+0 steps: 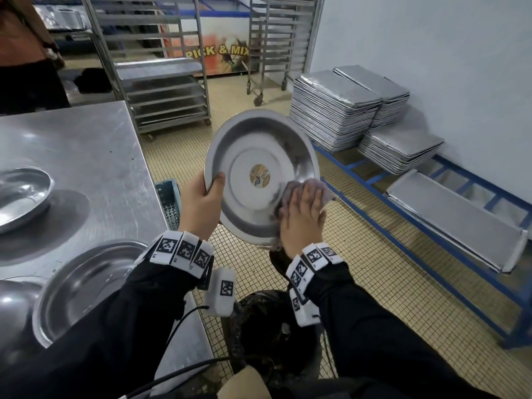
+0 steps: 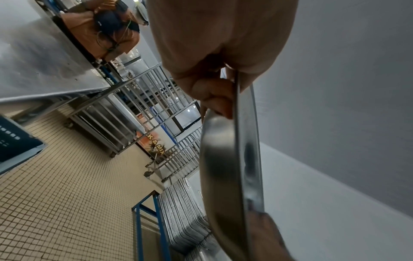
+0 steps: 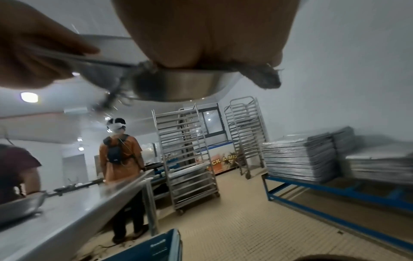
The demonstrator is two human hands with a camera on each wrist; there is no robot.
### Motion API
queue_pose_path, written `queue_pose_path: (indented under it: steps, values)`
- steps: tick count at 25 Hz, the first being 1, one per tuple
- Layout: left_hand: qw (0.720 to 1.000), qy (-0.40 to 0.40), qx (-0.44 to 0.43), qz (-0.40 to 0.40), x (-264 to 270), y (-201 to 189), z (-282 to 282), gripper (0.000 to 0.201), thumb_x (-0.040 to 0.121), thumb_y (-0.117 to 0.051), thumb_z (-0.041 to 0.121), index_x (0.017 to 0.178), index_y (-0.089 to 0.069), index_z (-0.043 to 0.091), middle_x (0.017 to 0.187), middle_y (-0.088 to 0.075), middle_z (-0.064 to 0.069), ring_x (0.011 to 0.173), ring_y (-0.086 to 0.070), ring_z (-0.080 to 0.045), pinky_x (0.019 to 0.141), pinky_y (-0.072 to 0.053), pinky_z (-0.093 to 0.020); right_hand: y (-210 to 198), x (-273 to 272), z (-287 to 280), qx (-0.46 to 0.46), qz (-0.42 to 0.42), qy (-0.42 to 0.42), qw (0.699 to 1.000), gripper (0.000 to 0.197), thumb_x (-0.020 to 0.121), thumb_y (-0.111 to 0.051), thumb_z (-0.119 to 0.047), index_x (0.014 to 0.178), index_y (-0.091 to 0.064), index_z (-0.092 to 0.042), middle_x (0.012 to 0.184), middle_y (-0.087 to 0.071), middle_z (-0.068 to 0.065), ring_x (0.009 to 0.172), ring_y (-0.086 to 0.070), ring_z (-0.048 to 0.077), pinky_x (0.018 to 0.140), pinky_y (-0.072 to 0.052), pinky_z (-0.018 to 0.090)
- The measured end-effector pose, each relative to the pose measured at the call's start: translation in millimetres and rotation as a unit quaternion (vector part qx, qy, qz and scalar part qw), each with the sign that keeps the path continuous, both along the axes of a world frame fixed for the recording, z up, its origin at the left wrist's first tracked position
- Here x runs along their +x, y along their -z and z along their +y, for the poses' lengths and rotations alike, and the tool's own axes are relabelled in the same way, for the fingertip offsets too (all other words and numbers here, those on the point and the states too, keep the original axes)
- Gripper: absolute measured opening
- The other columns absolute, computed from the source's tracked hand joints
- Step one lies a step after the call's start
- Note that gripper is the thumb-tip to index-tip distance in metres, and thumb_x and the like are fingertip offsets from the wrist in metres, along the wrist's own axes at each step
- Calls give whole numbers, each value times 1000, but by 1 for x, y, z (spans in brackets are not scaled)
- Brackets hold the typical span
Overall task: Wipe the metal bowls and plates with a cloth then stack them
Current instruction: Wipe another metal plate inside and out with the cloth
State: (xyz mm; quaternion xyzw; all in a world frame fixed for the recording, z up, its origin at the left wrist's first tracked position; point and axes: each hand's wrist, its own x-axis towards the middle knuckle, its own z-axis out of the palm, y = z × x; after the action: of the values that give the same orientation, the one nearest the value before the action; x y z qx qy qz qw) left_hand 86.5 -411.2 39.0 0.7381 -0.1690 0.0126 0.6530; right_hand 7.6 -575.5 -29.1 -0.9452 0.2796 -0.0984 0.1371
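A round metal plate [image 1: 253, 156] with a sticker at its centre is held tilted up over the floor, off the table's right edge. My left hand [image 1: 201, 201] grips its left rim, thumb on the inner face. My right hand [image 1: 302, 217] lies flat with straight fingers on a greyish cloth [image 1: 293, 187], pressing it against the plate's lower right inner wall. The left wrist view shows the plate [image 2: 225, 159] edge-on with my fingers [image 2: 214, 95] curled behind the rim. In the right wrist view the cloth [image 3: 263, 77] is squeezed between palm and plate [image 3: 178, 84].
A steel table [image 1: 86, 156] on the left carries a metal bowl [image 1: 20, 197] and more metal plates [image 1: 83, 286] near its front edge. Stacked baking trays [image 1: 334, 110] sit on a blue rack [image 1: 431, 234] at right. Wheeled tray racks [image 1: 161, 67] stand behind. A dark bin [image 1: 270, 335] is below my hands. A person [image 3: 120, 159] stands at the table's far end.
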Motion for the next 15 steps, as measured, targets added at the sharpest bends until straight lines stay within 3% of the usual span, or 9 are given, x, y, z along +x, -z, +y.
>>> queue_pose_path:
  steps: [2,3,4,6,7,9,12,15]
  values:
    - [1000,4,-4,29,0,5,4,27,99,-51,22,73,-54,18,62,-51,6,45,-43,4,46,-37,-9,-12,1,-16,56,-94,21,994,63,101,-22,-36,149,9,-10,155,19,15,143,14,32,118,-10,48]
    - [999,9,-6,45,1,7,6,26,99,-51,21,74,-56,18,60,-52,7,44,-44,4,46,-38,-9,-19,1,-21,121,-143,30,982,63,101,-24,-36,150,5,-9,157,8,16,144,-2,32,115,-21,42]
    - [998,15,-8,65,2,9,10,24,99,-52,22,76,-58,18,61,-54,7,46,-48,2,48,-41,-11,-25,1,-26,188,-180,45,964,61,101,-28,-36,150,-2,-9,155,-12,16,140,-25,32,106,-35,34]
    - [994,32,-21,107,7,10,16,18,98,-53,23,84,-63,17,67,-61,4,53,-58,-4,52,-48,-19,-39,-2,-35,267,-220,80,935,50,100,-36,-33,144,-27,-11,125,-53,11,113,-56,28,77,-42,22]
    - [991,39,-33,124,10,9,19,17,98,-54,23,87,-65,17,69,-64,3,55,-60,-7,54,-49,-23,-45,-5,-38,282,-227,88,928,43,100,-40,-33,137,-37,-11,109,-58,5,103,-60,27,67,-40,21]
    - [988,40,-53,136,18,8,22,14,96,-56,21,89,-67,17,72,-66,1,60,-63,-11,59,-51,-29,-51,-6,-41,295,-215,87,927,36,98,-45,-34,124,-46,-9,97,-56,-1,94,-60,25,60,-36,23]
    - [987,47,-77,130,19,7,23,9,94,-60,23,98,-67,21,77,-70,0,66,-67,-14,61,-54,-28,-46,-6,-35,305,-224,105,920,32,97,-48,-29,122,-47,-9,98,-56,-1,81,-57,14,61,-37,19]
    - [987,88,-62,115,8,8,17,23,92,-62,22,114,-61,19,96,-71,-2,81,-72,-15,63,-58,-26,-44,0,-19,362,-314,156,864,30,98,-47,-23,124,-45,-9,100,-56,-2,72,-52,1,54,-35,11]
